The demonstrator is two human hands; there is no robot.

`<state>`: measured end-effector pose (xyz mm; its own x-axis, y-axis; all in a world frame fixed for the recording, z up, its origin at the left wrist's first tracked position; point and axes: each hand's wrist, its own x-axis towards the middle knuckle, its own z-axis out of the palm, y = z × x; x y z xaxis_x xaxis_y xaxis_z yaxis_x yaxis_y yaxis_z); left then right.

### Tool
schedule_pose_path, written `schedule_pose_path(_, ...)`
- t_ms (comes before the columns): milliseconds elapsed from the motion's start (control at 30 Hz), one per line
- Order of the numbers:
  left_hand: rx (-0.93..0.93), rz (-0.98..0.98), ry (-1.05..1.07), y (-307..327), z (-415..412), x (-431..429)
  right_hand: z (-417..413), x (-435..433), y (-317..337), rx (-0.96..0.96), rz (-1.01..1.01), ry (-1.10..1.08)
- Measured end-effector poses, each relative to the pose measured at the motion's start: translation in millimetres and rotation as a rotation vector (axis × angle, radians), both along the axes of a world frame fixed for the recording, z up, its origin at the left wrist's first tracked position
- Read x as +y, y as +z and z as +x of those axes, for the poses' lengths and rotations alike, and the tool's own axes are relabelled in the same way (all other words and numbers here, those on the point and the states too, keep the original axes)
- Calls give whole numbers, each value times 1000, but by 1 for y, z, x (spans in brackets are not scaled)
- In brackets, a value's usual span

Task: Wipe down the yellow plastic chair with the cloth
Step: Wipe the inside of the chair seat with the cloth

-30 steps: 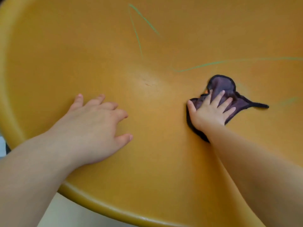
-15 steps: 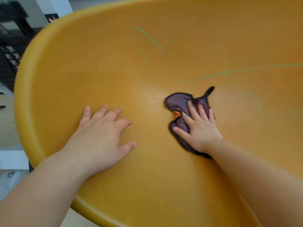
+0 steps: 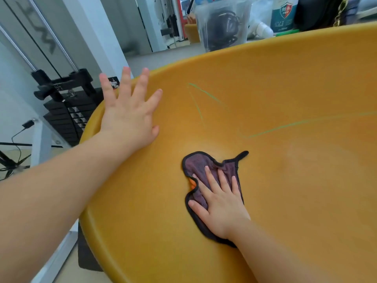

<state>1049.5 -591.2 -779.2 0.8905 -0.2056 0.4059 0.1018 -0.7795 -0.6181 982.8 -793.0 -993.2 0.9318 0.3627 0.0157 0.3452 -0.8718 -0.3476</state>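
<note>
— Where is the right hand [image 3: 220, 205]?
— Flat on the cloth [image 3: 195, 163], fingers straight and a little spread, pressing it onto the seat. Nothing is curled round it.
— And the cloth itself?
— Purple with a dark edge, crumpled under the palm near the middle of the yellow plastic chair [image 3: 295, 190]. A narrow tail pokes out at its far right, and a bit of orange shows at its left edge, beside the index finger.
— The left hand [image 3: 128, 117]?
— Well apart, to the far left. It is open too, fingers spread, palm on the inner wall of the shell just inside the rim, with the fingertips reaching past the edge. It holds nothing.
— Anything on the chair's surface?
— Thin green lines [image 3: 204, 94] beyond the cloth: two meeting in a narrow angle, and a long one running off to the right.
— Behind the chair?
— A black weight stack [image 3: 67, 113] on the left, and a clear plastic box [image 3: 222, 23] with dark things inside on the far side.
</note>
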Motion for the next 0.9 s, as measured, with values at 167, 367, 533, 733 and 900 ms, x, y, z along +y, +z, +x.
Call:
schedule_pose_path(167,-45,-95,159,-4,15,6,-1,0,5,19,30,3)
schedule_pose_path(367,-76,-201,199,0,16,-2,-3,0,8,33,13,-28)
schedule_pose_path(533,-14,-171,239,7,-9,-2,-25,-6,11,68,18,-53)
schedule_pose_path(733,142,-173,256,33,-82,2,-57,-16,13,131,4,-22)
schedule_pose_path(900,258,-11,168,68,-102,12,-39,5,24,145,59,-158)
